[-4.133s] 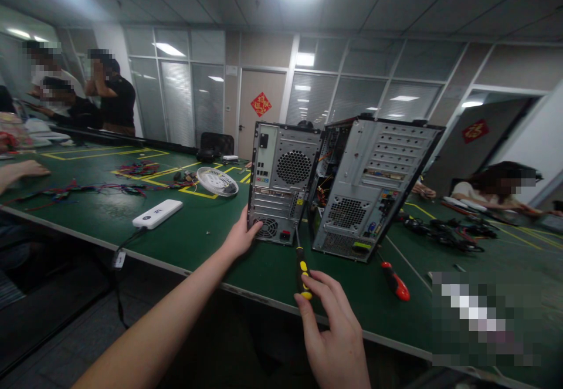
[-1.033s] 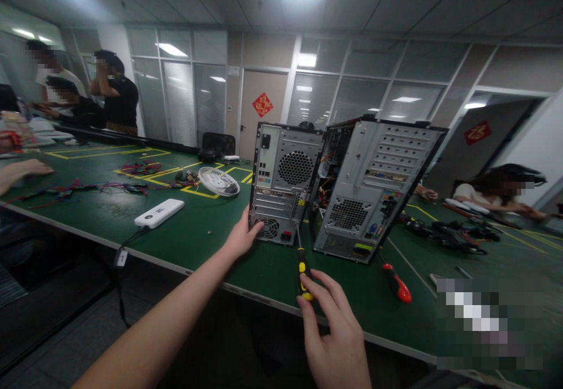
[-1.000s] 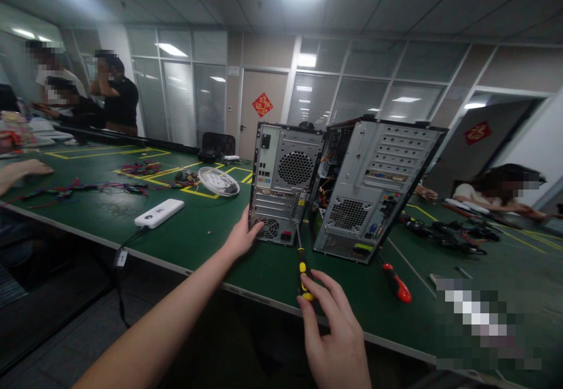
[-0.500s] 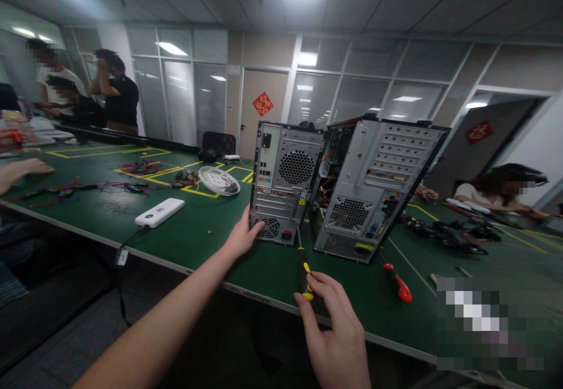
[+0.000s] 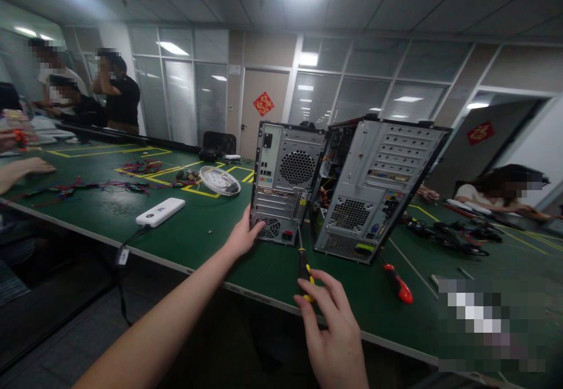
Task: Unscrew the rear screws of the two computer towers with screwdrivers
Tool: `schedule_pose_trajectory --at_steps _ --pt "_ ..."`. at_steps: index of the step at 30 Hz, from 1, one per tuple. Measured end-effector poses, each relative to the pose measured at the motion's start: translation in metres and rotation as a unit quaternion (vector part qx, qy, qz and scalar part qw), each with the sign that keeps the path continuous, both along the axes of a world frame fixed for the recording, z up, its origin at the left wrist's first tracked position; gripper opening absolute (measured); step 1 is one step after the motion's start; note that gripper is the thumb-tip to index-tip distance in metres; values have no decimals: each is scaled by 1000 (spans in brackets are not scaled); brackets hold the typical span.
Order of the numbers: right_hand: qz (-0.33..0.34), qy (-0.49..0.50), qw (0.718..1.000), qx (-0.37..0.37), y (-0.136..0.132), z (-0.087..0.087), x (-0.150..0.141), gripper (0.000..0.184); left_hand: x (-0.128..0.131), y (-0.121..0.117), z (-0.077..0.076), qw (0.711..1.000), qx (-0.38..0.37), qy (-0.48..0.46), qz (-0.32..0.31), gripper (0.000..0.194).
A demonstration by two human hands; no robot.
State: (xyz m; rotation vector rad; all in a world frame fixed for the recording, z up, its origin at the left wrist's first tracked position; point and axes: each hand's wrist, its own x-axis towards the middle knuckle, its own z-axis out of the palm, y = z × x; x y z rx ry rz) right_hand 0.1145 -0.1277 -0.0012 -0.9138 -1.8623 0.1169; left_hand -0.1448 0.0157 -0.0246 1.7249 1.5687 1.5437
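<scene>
A smaller computer case [image 5: 281, 183] stands upright on the green table, its back panel with fan grilles and ports facing me. My left hand [image 5: 243, 233] grips its lower left edge, the thumb on the back panel and the other fingers hidden behind the side. Between thumb and fingers, my right hand [image 5: 329, 318] holds a screwdriver [image 5: 304, 269] with a black and yellow handle. Its shaft points up to the lower right edge of that case; the tip is too small to make out. Just right stands a larger computer case [image 5: 365, 201], its side open onto wires and boards.
A red and black screwdriver [image 5: 397, 283] lies right of the larger case, with black cables [image 5: 448, 233] beyond. On the left are a white power bank [image 5: 160, 212], a round white dish [image 5: 219, 180] and thin wires [image 5: 83, 186]. Several other people sit or stand around the table.
My right fingers have shifted on the screwdriver's handle, and its yellow markings show differently. The left hand and both cases stay in place.
</scene>
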Motion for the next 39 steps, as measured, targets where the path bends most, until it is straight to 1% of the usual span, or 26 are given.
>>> schedule_pose_trajectory --at_steps 4,9,15,23,33,39 --pt "2 -14 1000 22 -2 4 0 24 0 0 0 1000 -2 0 4 76" --pt "9 -34 999 23 -3 4 0 30 0 1 0 1000 2 -3 2 77" --pt "-4 -24 999 26 -1 0 2 27 0 1 0 1000 -2 -2 2 76" --pt "-10 -5 1000 -15 -3 1 2 23 0 -1 0 1000 1 0 -1 76" --pt "-20 5 1000 17 3 -1 1 13 1 -2 2 1000 -8 0 6 77" --pt "-24 5 1000 19 3 -2 1 16 0 -1 0 1000 -5 3 4 77"
